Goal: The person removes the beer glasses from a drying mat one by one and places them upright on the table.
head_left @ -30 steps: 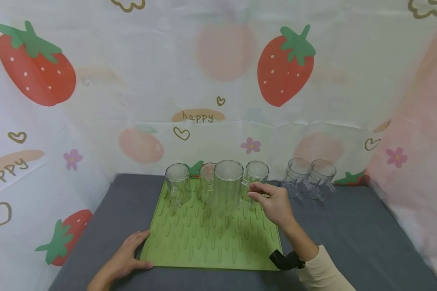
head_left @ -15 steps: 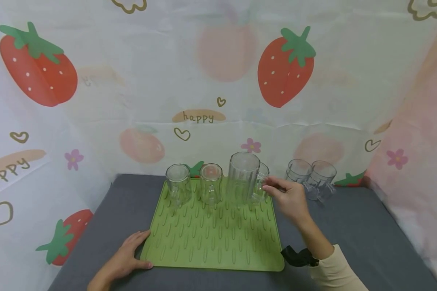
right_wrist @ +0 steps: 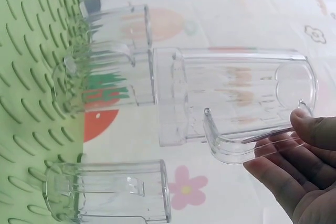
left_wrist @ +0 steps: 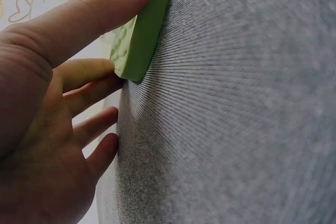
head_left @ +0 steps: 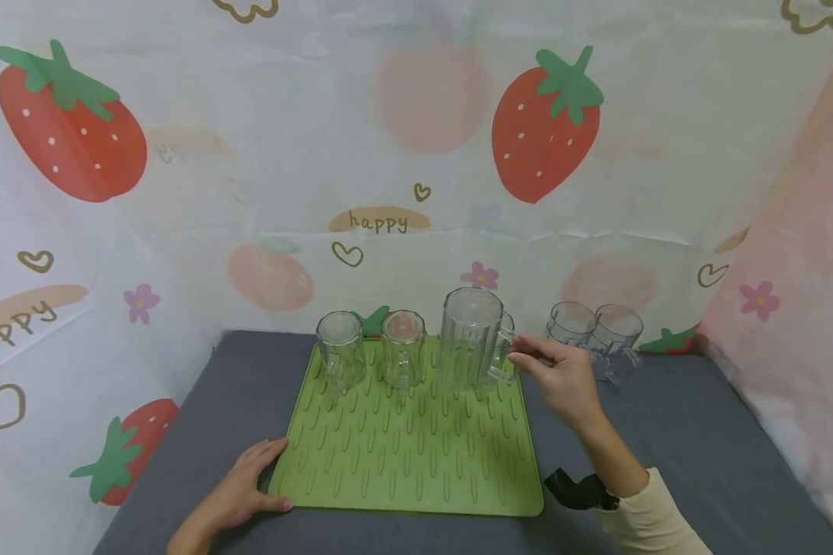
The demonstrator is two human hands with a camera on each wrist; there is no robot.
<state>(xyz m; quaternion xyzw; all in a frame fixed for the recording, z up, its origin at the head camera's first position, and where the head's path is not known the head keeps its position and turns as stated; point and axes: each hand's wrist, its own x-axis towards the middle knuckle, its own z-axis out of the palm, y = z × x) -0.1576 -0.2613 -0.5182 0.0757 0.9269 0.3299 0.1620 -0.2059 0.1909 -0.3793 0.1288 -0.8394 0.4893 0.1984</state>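
In the head view my right hand [head_left: 562,378] pinches the handle of a large clear mug [head_left: 470,339]. This mug hangs above the back right of a green ridged mat [head_left: 416,478], its base apart from the mat in the right wrist view. Two smaller clear mugs [head_left: 340,351] stand at the mat's back left, and another clear mug [head_left: 507,327] is partly hidden behind the held one. My left hand [head_left: 236,486] lies at the mat's front left corner. Its thumb [left_wrist: 100,17] touches the mat's edge, and its fingers are mostly straight.
Two more clear mugs [head_left: 614,339] stand close together on the grey cloth [head_left: 687,447], right of the mat. A white curtain [head_left: 284,116] with strawberry prints rises behind the table and along both sides.
My right hand has carried the large mug to the right and slightly back, so one small mug is now uncovered and another is partly covered. My left hand has stayed in place.
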